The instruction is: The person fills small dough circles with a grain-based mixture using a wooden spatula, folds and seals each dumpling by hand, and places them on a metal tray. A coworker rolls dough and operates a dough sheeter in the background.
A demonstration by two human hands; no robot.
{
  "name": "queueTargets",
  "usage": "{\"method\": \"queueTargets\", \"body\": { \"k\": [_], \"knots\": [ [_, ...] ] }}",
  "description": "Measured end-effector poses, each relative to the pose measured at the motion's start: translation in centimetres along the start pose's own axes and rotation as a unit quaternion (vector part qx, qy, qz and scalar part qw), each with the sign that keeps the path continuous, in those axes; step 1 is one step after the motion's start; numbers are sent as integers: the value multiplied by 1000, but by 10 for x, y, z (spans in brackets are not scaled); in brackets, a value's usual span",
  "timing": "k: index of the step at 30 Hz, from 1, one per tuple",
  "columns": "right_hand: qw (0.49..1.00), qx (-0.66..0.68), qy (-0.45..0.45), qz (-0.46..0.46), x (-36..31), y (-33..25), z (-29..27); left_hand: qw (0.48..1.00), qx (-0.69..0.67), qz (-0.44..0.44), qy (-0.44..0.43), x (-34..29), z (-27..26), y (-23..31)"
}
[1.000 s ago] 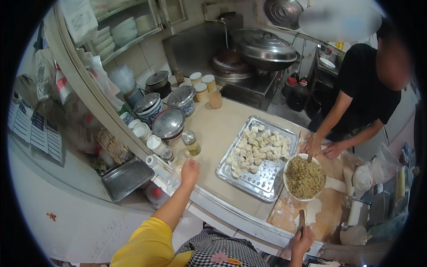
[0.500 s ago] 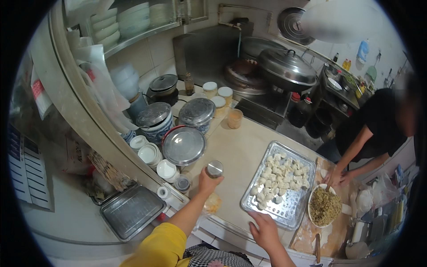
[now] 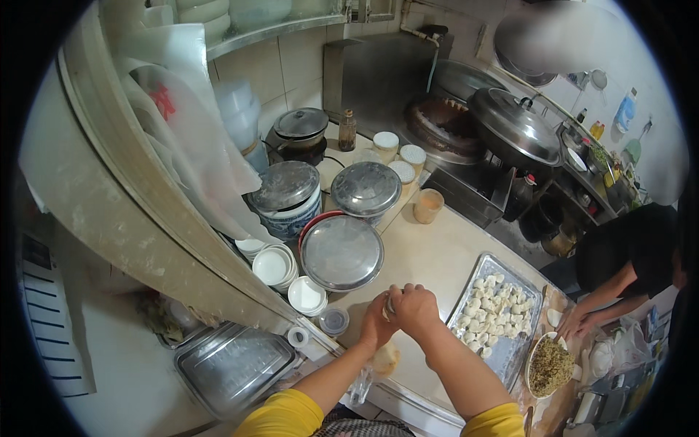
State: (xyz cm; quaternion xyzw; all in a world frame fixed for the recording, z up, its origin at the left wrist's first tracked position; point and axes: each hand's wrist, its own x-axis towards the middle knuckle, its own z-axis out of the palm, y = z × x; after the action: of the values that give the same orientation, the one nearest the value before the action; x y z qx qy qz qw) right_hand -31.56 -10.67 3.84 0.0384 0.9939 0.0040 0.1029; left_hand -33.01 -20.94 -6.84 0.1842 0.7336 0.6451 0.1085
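Note:
Over the near part of the counter, my left hand (image 3: pixel 377 322) is wrapped round a small jar with a round metal top (image 3: pixel 390 309). From above, my right hand (image 3: pixel 413 306) closes over that top, so most of the jar is hidden between the hands. Just left of them stand a large pot with a metal lid (image 3: pixel 342 251), a white bowl (image 3: pixel 306 296) and a small clear tub (image 3: pixel 334 320). A bag of something yellowish (image 3: pixel 384 358) lies below my wrists. To the right, a perforated metal tray (image 3: pixel 502 368) holds many white dumplings (image 3: pixel 495 313).
At the right, a co-worker's hands (image 3: pixel 575 320) are by a bowl of chopped filling (image 3: pixel 550 366) on a wooden board. Lidded pots (image 3: pixel 365 188), white-lidded jars (image 3: pixel 386 140) and an orange-brown jar (image 3: pixel 428 206) stand farther back. A cabinet frame (image 3: pixel 182 240) curves along the left.
My right hand has come from beside the dumpling tray onto the jar's top. My left hand still holds the jar. The view has shifted, and the co-worker's hands remain near the filling bowl.

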Motion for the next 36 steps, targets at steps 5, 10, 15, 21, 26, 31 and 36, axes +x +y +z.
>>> {"method": "queueTargets", "body": {
  "k": [5, 10, 15, 21, 26, 31, 36],
  "knots": [
    [986, -8, 148, -82, -11, 7, 1, 1000, -19, 5, 10, 3, 4, -6],
    [994, 3, 59, -88, -9, 6, -11, 988, -147, -53, 6, 3, 9, -15],
    [995, 29, -83, -56, 3, 5, -22, 996, 89, 21, -3, 6, 1, -7],
    [960, 26, 34, -276, 2, 27, -6, 999, 33, -5, -40, 7, 2, -19],
    [955, 59, 59, -284, -3, 35, -9, 1000, 27, 15, -5, 3, 4, -15],
    [993, 61, -40, -89, 3, 23, -21, 999, 52, -11, -7, 1, 2, -12],
    [986, 36, 51, -156, -1, 23, -20, 995, 96, -3, -12, 0, 1, -20]
  ]
}}
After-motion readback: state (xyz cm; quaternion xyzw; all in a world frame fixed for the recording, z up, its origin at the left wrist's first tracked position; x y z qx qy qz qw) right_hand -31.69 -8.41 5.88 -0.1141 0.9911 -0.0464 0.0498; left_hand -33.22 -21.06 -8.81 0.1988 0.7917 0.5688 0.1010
